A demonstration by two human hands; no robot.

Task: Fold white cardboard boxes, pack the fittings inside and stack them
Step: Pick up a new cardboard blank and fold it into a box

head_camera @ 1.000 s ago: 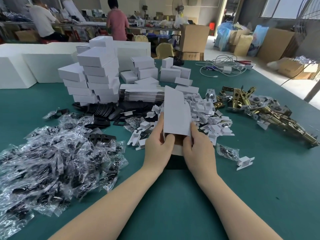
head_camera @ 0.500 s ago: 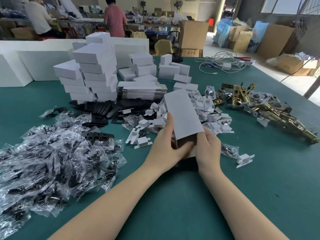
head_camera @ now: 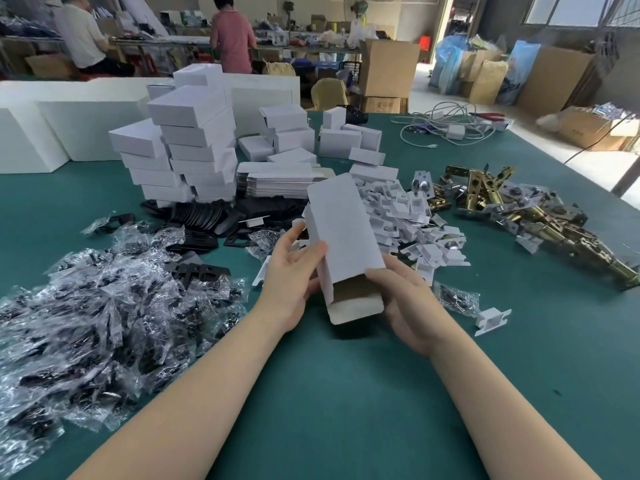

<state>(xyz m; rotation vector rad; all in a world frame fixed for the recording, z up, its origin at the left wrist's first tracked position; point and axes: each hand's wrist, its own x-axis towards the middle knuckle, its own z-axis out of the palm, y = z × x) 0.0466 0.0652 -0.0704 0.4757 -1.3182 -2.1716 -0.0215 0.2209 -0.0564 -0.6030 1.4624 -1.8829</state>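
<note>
**White box half-formed, near end open, fittings not yet in**

White cardboard box [head_camera: 341, 233] sits in both our hands above the green tabletop [head_camera: 346, 393], tilted so its far end points away and up. Our left hand [head_camera: 289, 271] has its grip closed on the box's left side, thumb across the top panel; our right hand [head_camera: 403, 292] cups the near right corner from below, grip closed on the same box. The sleeve is already squared up, and the near end gapes open with its tuck flap [head_camera: 356, 308] hanging out, brown inside showing.

We judge that we are between folding and packing. The next move calls for freeing one hand to reach a fitting, likely from the brass latches [head_camera: 540, 220] on the right or the bagged black parts [head_camera: 86, 323] on the left, while the other keeps the mouth open.

We cannot tell whether the far end is tucked shut, since the top panel hides it. Nor can we see whether anything is inside. The finished stack [head_camera: 187, 147] stands well behind.
</note>
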